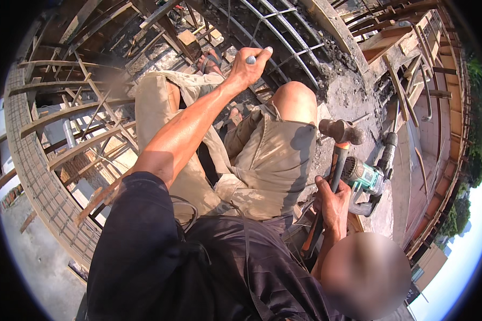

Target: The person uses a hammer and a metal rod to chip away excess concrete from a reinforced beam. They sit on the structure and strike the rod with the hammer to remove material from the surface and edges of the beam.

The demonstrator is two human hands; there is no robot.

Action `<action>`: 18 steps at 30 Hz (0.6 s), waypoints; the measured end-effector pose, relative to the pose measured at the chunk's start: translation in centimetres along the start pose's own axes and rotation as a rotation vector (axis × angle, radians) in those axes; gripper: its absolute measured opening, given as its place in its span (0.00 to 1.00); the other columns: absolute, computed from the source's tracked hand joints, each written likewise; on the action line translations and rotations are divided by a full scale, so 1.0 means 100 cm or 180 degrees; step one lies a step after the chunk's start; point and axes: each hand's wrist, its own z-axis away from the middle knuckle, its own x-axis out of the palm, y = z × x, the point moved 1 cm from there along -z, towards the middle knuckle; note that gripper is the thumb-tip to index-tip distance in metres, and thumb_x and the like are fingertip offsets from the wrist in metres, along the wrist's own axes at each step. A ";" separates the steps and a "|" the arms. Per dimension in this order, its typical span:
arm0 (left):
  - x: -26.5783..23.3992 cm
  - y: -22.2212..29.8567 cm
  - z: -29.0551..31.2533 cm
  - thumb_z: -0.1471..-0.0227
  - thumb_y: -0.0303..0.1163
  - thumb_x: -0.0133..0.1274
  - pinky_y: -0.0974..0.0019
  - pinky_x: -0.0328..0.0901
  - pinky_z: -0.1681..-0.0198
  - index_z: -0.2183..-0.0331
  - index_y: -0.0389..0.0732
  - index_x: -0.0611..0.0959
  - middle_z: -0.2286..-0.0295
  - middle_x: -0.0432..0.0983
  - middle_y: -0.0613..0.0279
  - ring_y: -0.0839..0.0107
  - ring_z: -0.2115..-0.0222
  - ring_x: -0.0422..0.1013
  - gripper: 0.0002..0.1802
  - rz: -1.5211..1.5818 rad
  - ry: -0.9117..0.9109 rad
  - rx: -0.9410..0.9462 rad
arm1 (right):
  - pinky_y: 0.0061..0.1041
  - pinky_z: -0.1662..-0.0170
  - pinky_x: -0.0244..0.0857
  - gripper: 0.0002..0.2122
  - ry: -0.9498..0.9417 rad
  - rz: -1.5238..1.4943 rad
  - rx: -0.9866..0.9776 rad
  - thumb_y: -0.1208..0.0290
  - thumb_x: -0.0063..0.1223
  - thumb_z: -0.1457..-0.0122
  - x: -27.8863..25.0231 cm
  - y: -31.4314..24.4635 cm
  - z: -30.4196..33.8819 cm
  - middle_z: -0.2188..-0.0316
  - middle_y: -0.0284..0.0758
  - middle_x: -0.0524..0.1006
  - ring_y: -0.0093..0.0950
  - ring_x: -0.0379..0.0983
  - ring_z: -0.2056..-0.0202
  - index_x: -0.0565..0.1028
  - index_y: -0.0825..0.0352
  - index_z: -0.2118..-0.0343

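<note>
My left hand is stretched forward past my knees. Its fist is closed around a metal bar, whose round grey end sticks out on top; the lower part is hidden. On the right, my right hand grips the dark, orange-marked handle of a hammer. The hammer's heavy steel head points up and away beside my right knee. Just right of that hand, a green and grey rotary hammer drill lies on rough concrete, apart from my fingers.
Ahead runs a curved beam with steel reinforcing bars inside timber boards. Left is an open lattice of wooden formwork with gaps to a lower level. Rubble covers the concrete at right. Boards and bent rods stand farther right.
</note>
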 end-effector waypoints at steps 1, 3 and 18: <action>0.025 0.001 0.027 0.43 0.42 0.53 0.54 0.62 0.72 0.83 0.32 0.75 0.86 0.69 0.49 0.58 0.79 0.69 0.25 -0.0090 -0.0028 0.0948 | 0.19 0.84 0.51 0.13 -0.0028 -0.0021 0.0015 0.69 0.59 0.41 0.002 0.000 0.002 0.87 0.25 0.64 0.15 0.58 0.87 0.68 0.66 0.77; 0.046 0.000 0.048 0.44 0.41 0.54 0.54 0.60 0.74 0.85 0.31 0.74 0.87 0.67 0.48 0.57 0.81 0.66 0.26 -0.0074 0.0282 0.0840 | 0.19 0.84 0.51 0.13 -0.0036 -0.0025 0.0026 0.69 0.59 0.41 0.003 0.002 0.005 0.87 0.26 0.65 0.16 0.58 0.87 0.68 0.66 0.78; -0.035 -0.014 -0.041 0.44 0.42 0.56 0.65 0.55 0.82 0.83 0.44 0.69 0.86 0.59 0.74 0.80 0.85 0.58 0.22 0.2593 0.2002 0.0468 | 0.19 0.84 0.54 0.13 -0.0033 0.0196 0.0010 0.68 0.60 0.43 0.007 0.003 0.001 0.87 0.26 0.65 0.16 0.59 0.87 0.69 0.66 0.79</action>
